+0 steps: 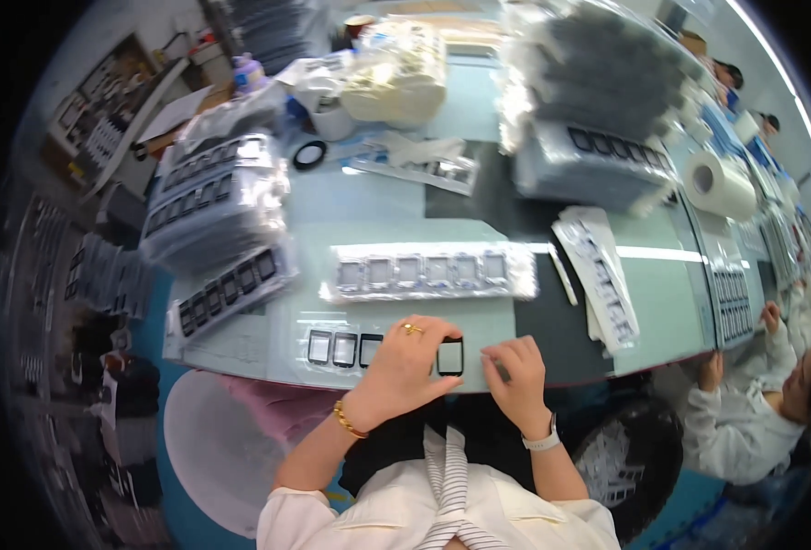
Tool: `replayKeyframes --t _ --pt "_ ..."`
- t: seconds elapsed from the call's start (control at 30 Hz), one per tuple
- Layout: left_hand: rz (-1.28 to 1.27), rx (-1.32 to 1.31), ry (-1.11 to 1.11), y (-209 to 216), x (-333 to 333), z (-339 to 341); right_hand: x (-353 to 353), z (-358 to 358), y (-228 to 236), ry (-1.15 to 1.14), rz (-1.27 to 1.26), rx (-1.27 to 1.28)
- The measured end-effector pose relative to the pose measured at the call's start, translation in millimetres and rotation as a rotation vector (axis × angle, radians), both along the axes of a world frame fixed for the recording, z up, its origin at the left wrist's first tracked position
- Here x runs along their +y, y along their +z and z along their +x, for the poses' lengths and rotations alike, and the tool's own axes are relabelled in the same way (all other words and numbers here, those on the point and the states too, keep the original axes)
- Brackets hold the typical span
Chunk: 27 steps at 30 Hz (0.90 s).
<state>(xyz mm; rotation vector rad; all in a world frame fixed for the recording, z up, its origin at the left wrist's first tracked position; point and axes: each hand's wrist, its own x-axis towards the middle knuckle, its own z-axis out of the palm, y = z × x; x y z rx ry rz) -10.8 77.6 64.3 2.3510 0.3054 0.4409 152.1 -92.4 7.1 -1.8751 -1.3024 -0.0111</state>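
A row of small rectangular frames lies near the table's front edge. Light-centred frames [344, 349] show at its left, and a black-rimmed frame [450, 357] at its right end. My left hand [401, 362] covers the middle of the row; its thumb and forefinger close on the lower and upper edges of the black-rimmed frame. Just right of it, apart from the frame, my right hand [518, 374] has its fingers bent and the tips close together; anything between them is too small to make out. Beyond both hands lies a clear plastic-wrapped tray [429, 272] of similar frames.
Wrapped stacks of frame trays stand at left [218, 206] and back right [598, 174]. A tray strip [598, 280] lies at right, beside a thin white stick [562, 273]. A black tape roll [310, 155] sits farther back. A dark bin [630, 463] stands below; a co-worker [754, 403] sits at right.
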Motion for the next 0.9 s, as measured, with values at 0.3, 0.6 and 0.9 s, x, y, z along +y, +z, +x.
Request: replayKeyframes --t 0.3,0.6,0.9 --pt "0.169 -0.026 0.088 -53.4 -56.6 38.6 -47.9 24.6 0.8 -0.044 -0.055 0.040" --pt "-0.052 -0.224 0.064 -55.6 -76.3 56.5 -46.7 22.6 -0.5 -0.020 -0.020 0.079" --pt "-0.093 -0.210 0.047 -53.4 -73.0 59.1 -46.3 23.6 -0.3 -0.012 0.014 0.063"
